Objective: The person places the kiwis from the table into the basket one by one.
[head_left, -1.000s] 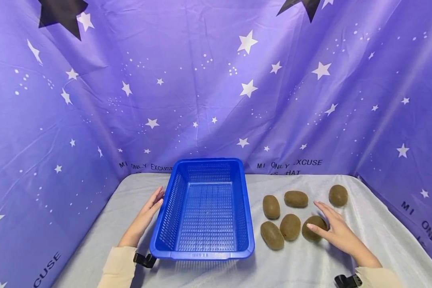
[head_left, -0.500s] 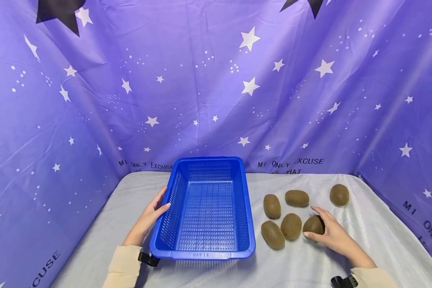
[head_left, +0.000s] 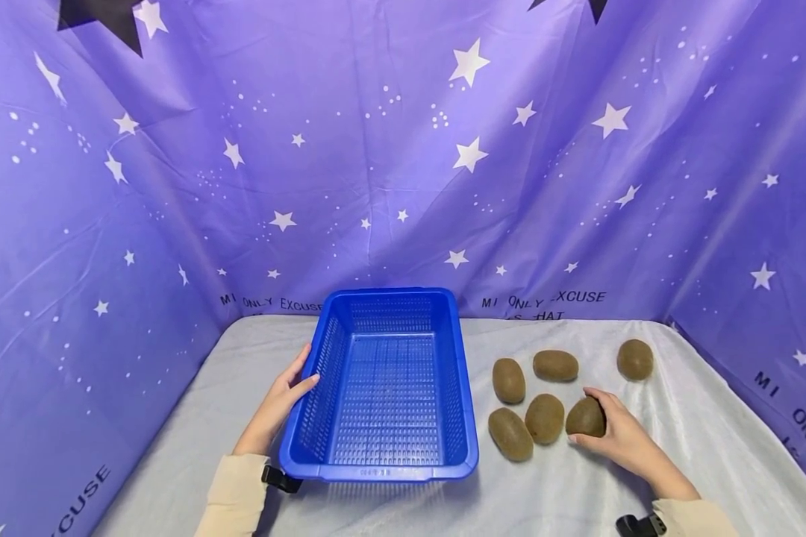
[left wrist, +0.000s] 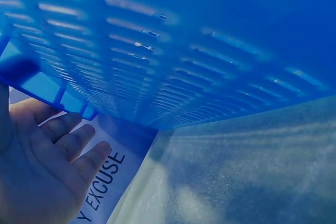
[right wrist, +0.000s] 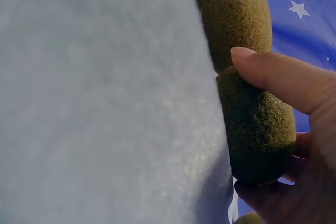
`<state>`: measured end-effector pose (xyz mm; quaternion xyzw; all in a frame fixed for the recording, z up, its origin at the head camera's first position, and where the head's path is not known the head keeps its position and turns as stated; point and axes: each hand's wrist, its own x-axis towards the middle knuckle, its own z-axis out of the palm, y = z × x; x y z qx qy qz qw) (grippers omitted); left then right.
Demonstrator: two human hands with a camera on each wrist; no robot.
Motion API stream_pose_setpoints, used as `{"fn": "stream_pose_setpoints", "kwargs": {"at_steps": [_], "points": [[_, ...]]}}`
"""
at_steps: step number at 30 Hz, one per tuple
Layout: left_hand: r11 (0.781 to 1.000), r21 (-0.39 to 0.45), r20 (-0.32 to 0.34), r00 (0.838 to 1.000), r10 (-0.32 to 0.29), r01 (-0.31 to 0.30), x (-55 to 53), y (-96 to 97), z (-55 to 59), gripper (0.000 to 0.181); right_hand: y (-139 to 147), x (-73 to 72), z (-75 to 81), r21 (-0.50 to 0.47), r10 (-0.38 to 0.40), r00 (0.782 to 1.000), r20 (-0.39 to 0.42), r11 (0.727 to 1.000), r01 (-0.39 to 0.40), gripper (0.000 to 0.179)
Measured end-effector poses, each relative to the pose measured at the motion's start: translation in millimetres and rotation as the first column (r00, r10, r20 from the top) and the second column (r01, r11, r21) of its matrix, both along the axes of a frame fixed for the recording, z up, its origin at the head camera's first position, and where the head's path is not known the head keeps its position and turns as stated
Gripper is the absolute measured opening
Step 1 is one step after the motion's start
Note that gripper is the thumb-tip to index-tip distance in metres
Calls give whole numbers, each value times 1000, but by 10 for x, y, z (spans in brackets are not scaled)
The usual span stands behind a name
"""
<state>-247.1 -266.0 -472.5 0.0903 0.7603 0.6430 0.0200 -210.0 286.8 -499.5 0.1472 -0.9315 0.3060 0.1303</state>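
A blue plastic basket with slotted walls stands on the cloth-covered table, nothing inside it. My left hand grips its left rim, thumb over the top and fingers on the outer side; the left wrist view shows those fingers bent under the rim. On the right, my right hand holds a brown fuzzy kiwi between thumb and fingers. That kiwi still appears to rest on the cloth, close to another kiwi. The far fingers are partly hidden behind the held fruit.
Several more kiwis lie between basket and right hand: one at front left, one behind it, one lying sideways. A lone kiwi sits at back right. A purple star-print curtain encloses the table's back and sides.
My left hand has moved right and taken hold of the basket's rim. My right hand has closed its fingers and thumb around the kiwi, which has barely shifted.
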Motion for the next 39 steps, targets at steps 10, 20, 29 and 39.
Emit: {"fn": "stream_pose_setpoints", "kwargs": {"at_steps": [10, 20, 29, 39], "points": [[998, 70, -3, 1000, -1, 1, 8, 11, -16, 68, -33, -4, 61, -7, -17, 998, -59, 1000, 17, 80], [990, 141, 33, 999, -2, -2, 22, 5, -20, 68, -53, -58, 165, -42, -17, 999, -31, 999, 16, 79], [990, 137, 53, 999, 6, -13, 8, 12, -16, 68, -89, -69, 230, -60, -13, 1000, -28, 998, 11, 78], [990, 141, 48, 999, 9, -15, 20, 30, -11, 68, -164, -74, 318, -88, 15, 1000, 23, 996, -13, 80]]}}
